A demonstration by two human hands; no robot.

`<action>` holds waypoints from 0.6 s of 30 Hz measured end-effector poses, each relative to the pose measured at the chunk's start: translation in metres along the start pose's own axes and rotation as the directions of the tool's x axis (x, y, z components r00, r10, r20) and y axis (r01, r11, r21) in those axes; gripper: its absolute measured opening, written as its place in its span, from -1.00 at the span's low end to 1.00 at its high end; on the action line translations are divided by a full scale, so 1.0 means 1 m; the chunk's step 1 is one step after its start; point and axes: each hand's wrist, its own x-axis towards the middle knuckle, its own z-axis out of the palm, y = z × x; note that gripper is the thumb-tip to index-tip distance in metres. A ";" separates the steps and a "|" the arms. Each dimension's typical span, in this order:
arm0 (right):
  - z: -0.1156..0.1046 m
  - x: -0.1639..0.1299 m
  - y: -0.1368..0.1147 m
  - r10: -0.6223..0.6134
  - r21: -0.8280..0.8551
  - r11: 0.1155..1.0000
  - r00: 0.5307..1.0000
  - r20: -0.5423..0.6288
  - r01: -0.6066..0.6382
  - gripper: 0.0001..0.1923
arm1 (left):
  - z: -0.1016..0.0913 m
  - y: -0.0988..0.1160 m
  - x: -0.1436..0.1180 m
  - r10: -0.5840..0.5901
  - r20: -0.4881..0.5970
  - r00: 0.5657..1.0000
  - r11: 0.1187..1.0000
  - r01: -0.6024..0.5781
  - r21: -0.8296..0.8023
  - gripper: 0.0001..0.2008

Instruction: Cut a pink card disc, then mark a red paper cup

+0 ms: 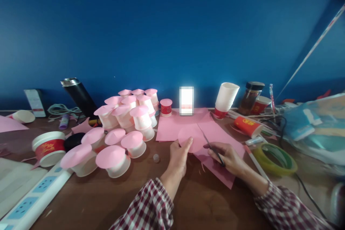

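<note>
Between the thumb and fingers of my left hand (178,156) is a round pink paper disc (192,137). My right hand (225,156) grips a pair of scissors (212,147), whose blades point up and left along the disc's right edge. Whether the blades touch the paper I cannot tell. Beneath both hands lie pink paper sheets (172,127) on the brown table (151,201). To the left stand several paper cups topped with shallow pink paper cones (110,156). A red cup with a pink top (166,107) sits behind the sheets.
At the left are a power strip (35,196), a red-and-white tub (50,148) and a black flask (79,95). Stacked white cups (226,97), a jar (250,97), a tipped red cup (248,126), a tape roll (275,158) and a plastic bag (318,125) occupy the right.
</note>
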 end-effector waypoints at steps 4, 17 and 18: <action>0.000 0.000 0.001 -0.001 -0.004 1.000 1.000 0.015 0.001 -0.44 | -0.002 -0.001 0.001 0.001 0.003 1.000 1.000 -0.001 0.021 -0.56; -0.001 -0.001 0.000 0.037 0.059 0.997 0.998 0.044 -0.040 -0.43 | -0.001 0.000 -0.001 -0.019 0.039 0.999 0.999 0.018 0.046 -0.58; -0.002 0.000 0.000 0.038 0.062 0.997 0.998 0.050 -0.041 -0.44 | -0.001 0.001 -0.001 -0.019 0.042 0.999 0.999 0.017 0.049 -0.58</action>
